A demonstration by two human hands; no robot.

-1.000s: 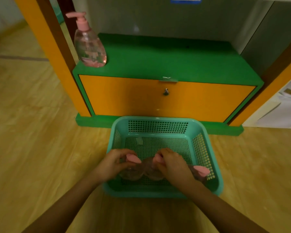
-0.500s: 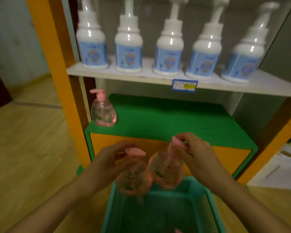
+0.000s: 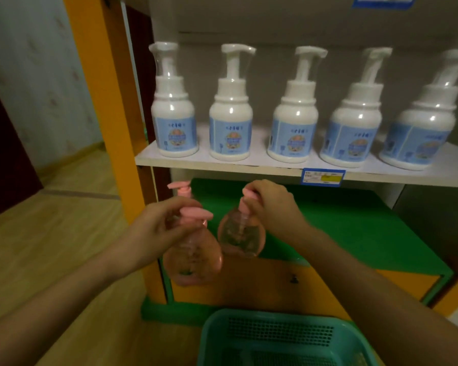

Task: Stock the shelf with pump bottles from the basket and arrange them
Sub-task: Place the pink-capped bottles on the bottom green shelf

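Bottles in hand: two clear pink pump bottles are held upright in the air, side by side and nearly touching, near the front of the green shelf (image 3: 341, 228) and above the basket (image 3: 275, 336). Neither stands on the shelf yet.
Left pink bottle (image 3: 193, 257): hangs lower and nearer than the other, in front of the orange drawer front (image 3: 275, 283).
Left hand (image 3: 154, 233): fingers and thumb are curled round the bottle's neck, just under its pink pump head.
Right pink bottle (image 3: 241, 233): sits a little higher and farther, at the shelf's front edge.
Right hand (image 3: 273, 207): fingers close over the pump head from above and grip it.
Shelved pink bottle (image 3: 179, 185): only its pump top shows at the far left of the green shelf. The left hand hides its body.
Done so far: by the look of it, one bottle is placed and two more are on their way.
Left to do: set both bottles down and line them up. Most of the green shelf is bare.
Basket: teal mesh, on the floor at the near edge. Its inside is dim and cut off, so whether more bottles remain cannot be told.
White shelf (image 3: 249, 165): above the green one, it carries a row of five white pump bottles (image 3: 230, 120) with blue labels, and a price tag (image 3: 323, 177) on its edge.
Surroundings: an orange post (image 3: 103, 101) stands to the left, on a wooden floor (image 3: 50, 247).
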